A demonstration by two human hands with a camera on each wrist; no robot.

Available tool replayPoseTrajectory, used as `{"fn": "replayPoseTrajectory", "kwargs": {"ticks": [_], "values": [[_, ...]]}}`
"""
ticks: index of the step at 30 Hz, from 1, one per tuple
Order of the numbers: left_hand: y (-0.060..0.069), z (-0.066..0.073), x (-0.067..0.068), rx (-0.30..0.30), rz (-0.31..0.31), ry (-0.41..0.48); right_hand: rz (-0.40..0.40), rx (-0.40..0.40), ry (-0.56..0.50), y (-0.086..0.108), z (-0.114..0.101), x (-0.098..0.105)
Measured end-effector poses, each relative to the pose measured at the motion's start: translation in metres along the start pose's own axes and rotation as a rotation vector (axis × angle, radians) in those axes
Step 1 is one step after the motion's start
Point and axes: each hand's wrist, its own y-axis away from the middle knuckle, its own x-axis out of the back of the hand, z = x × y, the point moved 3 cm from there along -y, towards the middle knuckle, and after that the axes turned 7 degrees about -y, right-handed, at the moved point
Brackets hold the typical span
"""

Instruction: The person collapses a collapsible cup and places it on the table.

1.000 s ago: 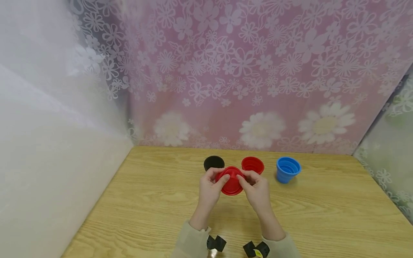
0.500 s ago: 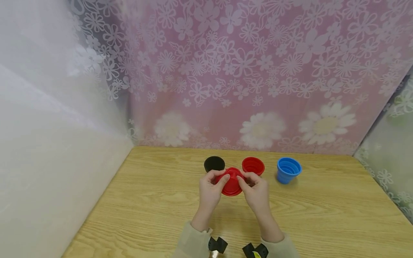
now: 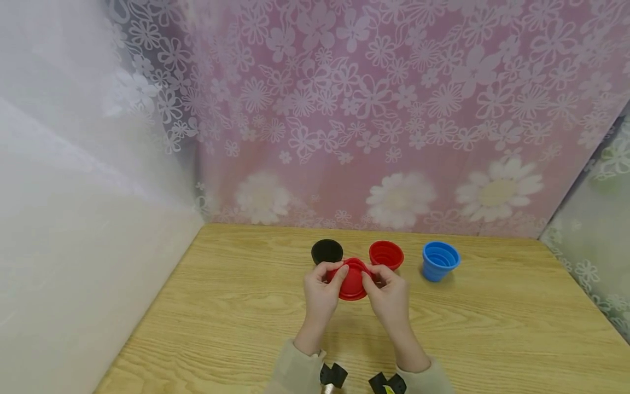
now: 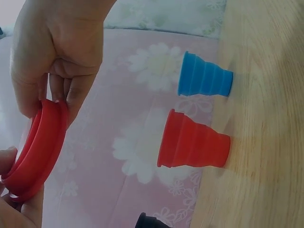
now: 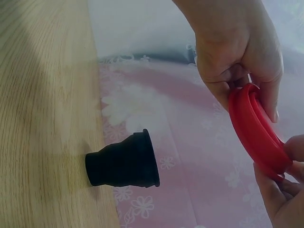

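Flattened red cup, between left grip, right grip

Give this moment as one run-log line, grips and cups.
left grip: pinches collapsed red cup | right grip: pinches same | upright on table: black cup, expanded red cup, blue cup

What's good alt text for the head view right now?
A person's left hand and right hand pinch a shallow, round, red rubbery-looking piece above a wood-grain table. Behind it, left to right, stand a round black cup, a stepped red cup and a stepped blue cup, all rubbery-looking, open ends up. A pink flower-patterned sheet hangs behind.
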Motion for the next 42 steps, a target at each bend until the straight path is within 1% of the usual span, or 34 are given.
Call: {"fn": "replayPoseTrajectory", "kwargs": {"ticks": [3, 5, 10, 13, 15, 21, 24, 27, 28, 30, 33, 36, 38, 42], "values": [[0.000, -0.001, 0.001, 0.001, 0.013, -0.016, 0.000, -0.013, -0.004, 0.001, 0.001, -0.001], [0.000, -0.002, 0.001, 0.003, 0.015, -0.018, -0.007, -0.020, -0.017, 0.000, 0.010, -0.001], [-0.001, -0.006, 0.002, 0.025, -0.003, 0.028, -0.027, -0.058, -0.072, -0.003, 0.033, 0.000], [-0.003, -0.008, 0.002, 0.055, -0.025, 0.078, -0.041, -0.074, -0.123, -0.005, 0.039, 0.001], [-0.004, -0.009, 0.003, 0.082, -0.042, 0.109, -0.052, -0.087, -0.168, -0.007, 0.041, 0.002], [-0.006, -0.014, 0.003, 0.207, -0.084, 0.212, -0.096, -0.141, -0.277, -0.010, 0.044, 0.003], [-0.007, -0.024, 0.002, 0.265, -0.090, 0.269, -0.117, -0.174, -0.299, -0.010, 0.045, 0.004], [-0.007, -0.034, 0.001, 0.306, -0.095, 0.314, -0.133, -0.196, -0.309, -0.010, 0.046, 0.005], [-0.007, -0.037, 0.000, 0.320, -0.096, 0.323, -0.136, -0.200, -0.312, -0.011, 0.046, 0.006], [-0.008, -0.040, 0.001, 0.340, -0.104, 0.330, -0.142, -0.210, -0.319, -0.011, 0.046, 0.006], [-0.008, -0.042, 0.001, 0.362, -0.123, 0.315, -0.151, -0.232, -0.336, -0.011, 0.046, 0.007], [-0.008, -0.042, 0.002, 0.380, -0.155, 0.308, -0.152, -0.251, -0.355, -0.011, 0.046, 0.008], [-0.009, -0.042, 0.003, 0.391, -0.178, 0.318, -0.145, -0.262, -0.362, -0.011, 0.046, 0.008], [-0.011, -0.045, 0.005, 0.432, -0.216, 0.345, -0.110, -0.283, -0.367, -0.013, 0.046, 0.011]]}}
